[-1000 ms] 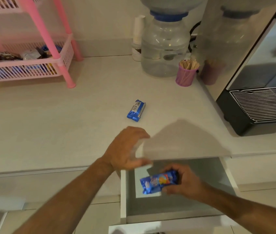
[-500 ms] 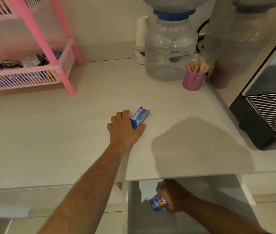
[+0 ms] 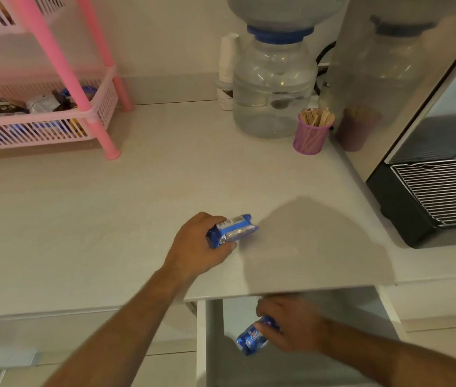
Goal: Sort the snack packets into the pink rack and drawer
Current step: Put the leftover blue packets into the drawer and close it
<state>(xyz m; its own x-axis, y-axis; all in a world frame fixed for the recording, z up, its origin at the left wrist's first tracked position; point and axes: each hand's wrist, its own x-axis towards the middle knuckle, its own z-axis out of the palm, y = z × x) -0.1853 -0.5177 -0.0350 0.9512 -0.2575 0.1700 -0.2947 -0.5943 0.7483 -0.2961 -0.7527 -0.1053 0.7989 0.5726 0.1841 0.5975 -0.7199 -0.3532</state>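
My left hand [image 3: 197,245] grips a blue and silver snack packet [image 3: 234,229] just above the white counter, near its front edge. Below the counter, my right hand [image 3: 291,324] holds a second blue packet [image 3: 252,339] with an orange print inside the open white drawer [image 3: 201,344]. The pink rack [image 3: 53,118] stands at the back left; its lower basket holds several dark, silver and blue packets. The back of the drawer is hidden under the counter.
A large clear water jug [image 3: 273,88] stands at the back centre with a stack of white cups [image 3: 227,71] beside it. A purple mesh cup of wooden sticks [image 3: 309,135] sits before it. A steel and black machine [image 3: 430,152] fills the right side.
My left hand reached forward from the counter edge to the blue packet, closed on it and drew it back. My right hand carried its packet down into the drawer.
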